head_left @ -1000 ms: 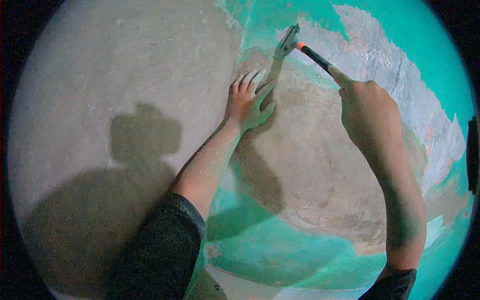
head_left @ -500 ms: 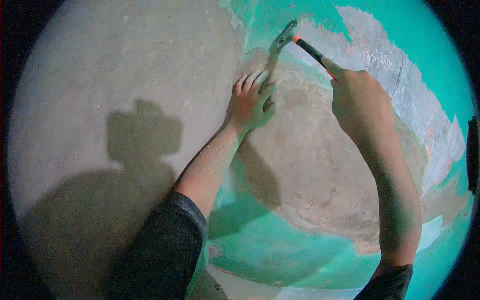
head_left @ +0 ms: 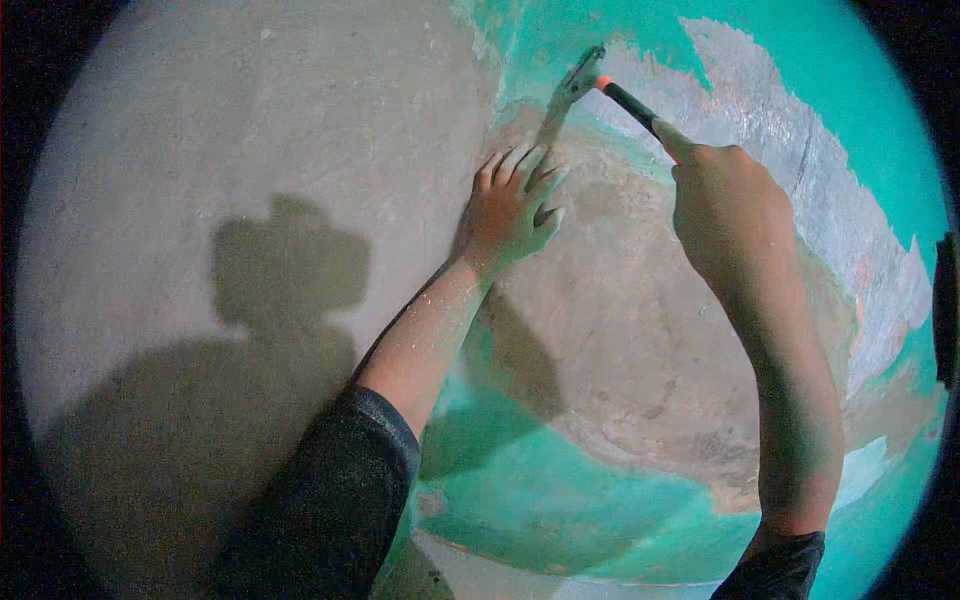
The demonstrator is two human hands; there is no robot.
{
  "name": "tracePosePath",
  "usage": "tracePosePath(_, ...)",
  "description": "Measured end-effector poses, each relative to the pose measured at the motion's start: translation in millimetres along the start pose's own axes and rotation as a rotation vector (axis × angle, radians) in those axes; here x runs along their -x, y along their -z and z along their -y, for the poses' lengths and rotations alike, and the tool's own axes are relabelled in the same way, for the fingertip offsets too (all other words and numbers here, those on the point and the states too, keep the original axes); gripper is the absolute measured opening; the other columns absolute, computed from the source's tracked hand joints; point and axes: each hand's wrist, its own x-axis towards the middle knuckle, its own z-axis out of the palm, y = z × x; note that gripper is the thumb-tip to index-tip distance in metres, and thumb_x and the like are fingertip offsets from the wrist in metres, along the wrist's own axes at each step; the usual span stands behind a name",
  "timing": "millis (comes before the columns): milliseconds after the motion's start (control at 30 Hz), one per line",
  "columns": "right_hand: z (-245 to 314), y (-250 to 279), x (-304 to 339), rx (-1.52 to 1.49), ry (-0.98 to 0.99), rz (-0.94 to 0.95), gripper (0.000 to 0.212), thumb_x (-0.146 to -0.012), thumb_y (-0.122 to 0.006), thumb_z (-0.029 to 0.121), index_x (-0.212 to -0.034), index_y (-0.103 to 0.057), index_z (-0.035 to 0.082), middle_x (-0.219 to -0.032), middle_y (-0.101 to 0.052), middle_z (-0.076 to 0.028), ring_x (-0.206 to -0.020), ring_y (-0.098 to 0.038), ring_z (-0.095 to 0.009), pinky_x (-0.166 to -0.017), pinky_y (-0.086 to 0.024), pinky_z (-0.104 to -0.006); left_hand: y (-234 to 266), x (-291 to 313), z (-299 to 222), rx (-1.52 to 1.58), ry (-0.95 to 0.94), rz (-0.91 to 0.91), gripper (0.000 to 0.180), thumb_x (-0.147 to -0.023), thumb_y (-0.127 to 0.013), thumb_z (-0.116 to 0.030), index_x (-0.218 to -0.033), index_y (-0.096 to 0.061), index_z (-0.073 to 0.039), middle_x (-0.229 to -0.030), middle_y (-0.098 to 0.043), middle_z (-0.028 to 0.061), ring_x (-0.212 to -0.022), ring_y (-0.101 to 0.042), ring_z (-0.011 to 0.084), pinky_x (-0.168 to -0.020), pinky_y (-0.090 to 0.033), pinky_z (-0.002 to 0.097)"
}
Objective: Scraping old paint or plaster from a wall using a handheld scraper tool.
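Observation:
My right hand [head_left: 735,205] is wrapped round the black handle of a scraper [head_left: 628,103] with orange accents. The scraper's flat blade is at the wall's upper part, where green paint borders a pale grey patch. My left hand [head_left: 507,213] rests with spread fingers against the wall by the inner corner, below and left of the blade. It holds nothing. Under and beside it lies a bare brownish patch [head_left: 650,310] of wall. The fingers of my right hand are mostly hidden behind its back.
A plain grey-brown wall [head_left: 330,120] fills the left side and bears the shadow of my head and shoulders. Green paint [head_left: 570,480] remains below the bare patch and at the upper right. A dark object [head_left: 945,310] shows at the right rim.
Both hands and the scraper sit slightly farther right and lower in the picture, as does the wall's corner. My left thumb and fingers look a little more spread. The grip on the scraper is unchanged.

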Motion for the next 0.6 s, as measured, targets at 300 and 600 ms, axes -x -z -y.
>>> tracePosePath(300, -8.7, -0.6, 0.5, -0.027, 0.037, -0.076, 0.032, -0.095, -0.052, 0.010, -0.117, -0.075, 0.012, -0.086, -0.073, -0.020, -0.081, -0.074, -0.039, -0.070, -0.061, -0.0493, 3.7, -2.7, -1.5, 0.000, 0.004, -0.008, 0.067, -0.082, -0.075, -0.040, -0.145, -0.057, -0.026, -0.147, -0.050, 0.0129, -0.141, -0.042, 0.0338, -0.116, -0.030, 0.0581)
tracePosePath(600, -6.4, -4.9, -5.9, -0.035, 0.090, -0.151, 0.025, -0.095, -0.054, 0.011, -0.106, -0.076, 0.004, -0.085, -0.074, -0.020, -0.078, -0.075, -0.038, -0.066, -0.061, -0.0489, 2.1, -2.2, -1.0, -0.009, -0.019, 0.012, 0.067, -0.085, -0.074, -0.037, -0.147, -0.052, -0.023, -0.150, -0.045, 0.0162, -0.142, -0.039, 0.0385, -0.115, -0.031, 0.0610)
